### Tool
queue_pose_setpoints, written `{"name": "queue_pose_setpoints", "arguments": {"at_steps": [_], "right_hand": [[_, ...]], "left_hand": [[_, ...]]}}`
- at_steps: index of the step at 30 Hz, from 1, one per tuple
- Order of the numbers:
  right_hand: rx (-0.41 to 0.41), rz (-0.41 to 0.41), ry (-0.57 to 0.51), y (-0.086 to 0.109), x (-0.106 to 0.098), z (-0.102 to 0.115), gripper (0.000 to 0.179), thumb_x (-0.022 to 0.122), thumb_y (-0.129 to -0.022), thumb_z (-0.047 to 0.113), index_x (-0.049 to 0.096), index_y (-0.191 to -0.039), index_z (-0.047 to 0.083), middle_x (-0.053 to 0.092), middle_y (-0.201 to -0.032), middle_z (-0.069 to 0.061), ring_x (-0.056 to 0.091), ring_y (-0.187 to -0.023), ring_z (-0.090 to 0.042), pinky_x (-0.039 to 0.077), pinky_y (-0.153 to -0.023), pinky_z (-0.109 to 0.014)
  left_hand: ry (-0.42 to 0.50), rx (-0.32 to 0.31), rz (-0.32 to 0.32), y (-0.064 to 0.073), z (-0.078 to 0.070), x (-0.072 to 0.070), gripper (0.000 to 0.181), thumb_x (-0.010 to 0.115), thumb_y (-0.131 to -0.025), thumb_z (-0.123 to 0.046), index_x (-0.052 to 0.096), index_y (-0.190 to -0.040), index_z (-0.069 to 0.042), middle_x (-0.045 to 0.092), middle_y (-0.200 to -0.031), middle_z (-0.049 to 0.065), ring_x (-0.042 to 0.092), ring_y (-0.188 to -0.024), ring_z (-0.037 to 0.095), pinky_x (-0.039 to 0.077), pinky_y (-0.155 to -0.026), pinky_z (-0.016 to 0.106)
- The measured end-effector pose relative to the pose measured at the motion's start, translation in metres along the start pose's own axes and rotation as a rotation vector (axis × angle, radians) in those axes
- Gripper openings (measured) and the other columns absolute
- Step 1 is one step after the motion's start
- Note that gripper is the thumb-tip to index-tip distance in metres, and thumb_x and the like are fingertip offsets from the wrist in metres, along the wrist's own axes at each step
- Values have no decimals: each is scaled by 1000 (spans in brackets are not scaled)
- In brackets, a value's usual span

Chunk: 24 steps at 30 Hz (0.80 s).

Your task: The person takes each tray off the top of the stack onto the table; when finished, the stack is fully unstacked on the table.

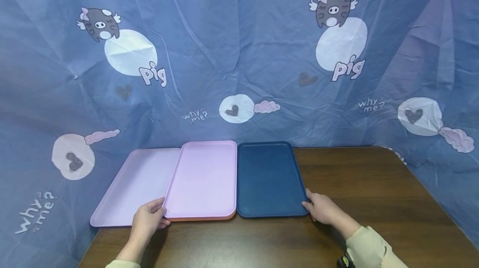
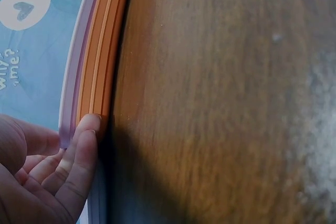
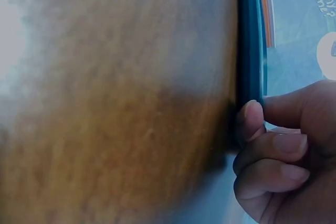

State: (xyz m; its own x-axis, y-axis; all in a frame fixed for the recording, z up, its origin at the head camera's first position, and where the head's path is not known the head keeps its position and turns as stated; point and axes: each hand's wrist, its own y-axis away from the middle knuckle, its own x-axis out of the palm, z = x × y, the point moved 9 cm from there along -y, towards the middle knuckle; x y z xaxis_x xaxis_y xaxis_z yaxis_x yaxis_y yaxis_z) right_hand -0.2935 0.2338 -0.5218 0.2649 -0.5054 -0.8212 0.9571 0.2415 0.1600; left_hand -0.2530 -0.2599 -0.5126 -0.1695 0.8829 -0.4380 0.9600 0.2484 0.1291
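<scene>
A pink tray [image 1: 203, 176] lies on top of orange trays, whose stacked rims [image 2: 101, 51] show below it. My left hand [image 1: 147, 218] is at the front left corner of this stack, thumb at the pink rim and fingertips against the orange rims. A navy blue tray [image 1: 271, 180] lies right beside the stack, its left edge along the stack's right edge. My right hand [image 1: 323, 207] pinches the blue tray's front right corner between thumb and forefinger, the other fingers curled below in the right wrist view.
A pale lilac tray [image 1: 138, 184] lies on the left, partly overlapped by the pink tray in the head view. The brown wooden table [image 1: 359, 176] extends to the right and front. Behind it hangs a blue cloth [image 1: 239, 51] with pig prints.
</scene>
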Motion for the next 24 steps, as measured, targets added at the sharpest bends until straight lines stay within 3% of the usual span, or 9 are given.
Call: {"name": "queue_pose_setpoints", "arguments": {"at_steps": [5, 10, 15, 24], "right_hand": [[26, 1, 7, 0, -5, 1, 59, 59, -105, 17, 40, -147, -21, 57, -56, -1, 51, -49, -13, 43, -56, -28], [16, -71, 23, -2, -14, 8, 59, 60, -104, 19, 45, -145, -19, 57, -63, -1, 52, -57, -13, 43, -60, -29], [12, -135, -51, -3, -20, 18, 55, 60, -104, 19, 48, -147, -13, 57, -62, -1, 52, -56, -14, 40, -53, -27], [-47, -137, -137, -9, -12, 42, 49, 61, -103, 17, 53, -146, -6, 58, -59, 0, 55, -54, -12, 40, -49, -25]], "left_hand": [[-2, -9, -8, 0, 2, -1, 46, 50, -101, 3, 47, -143, 20, 54, -136, 44, 71, -58, 15, 65, -59, 28], [6, -8, -8, 0, 3, -1, 45, 50, -101, 3, 46, -143, 20, 55, -135, 44, 71, -58, 15, 65, -59, 28], [20, -9, -7, -1, 3, 0, 45, 50, -101, 3, 46, -143, 20, 55, -134, 44, 71, -58, 16, 65, -58, 28], [32, -12, 0, -2, 5, 1, 46, 50, -103, 3, 44, -145, 20, 52, -137, 44, 71, -58, 15, 65, -59, 27]]}}
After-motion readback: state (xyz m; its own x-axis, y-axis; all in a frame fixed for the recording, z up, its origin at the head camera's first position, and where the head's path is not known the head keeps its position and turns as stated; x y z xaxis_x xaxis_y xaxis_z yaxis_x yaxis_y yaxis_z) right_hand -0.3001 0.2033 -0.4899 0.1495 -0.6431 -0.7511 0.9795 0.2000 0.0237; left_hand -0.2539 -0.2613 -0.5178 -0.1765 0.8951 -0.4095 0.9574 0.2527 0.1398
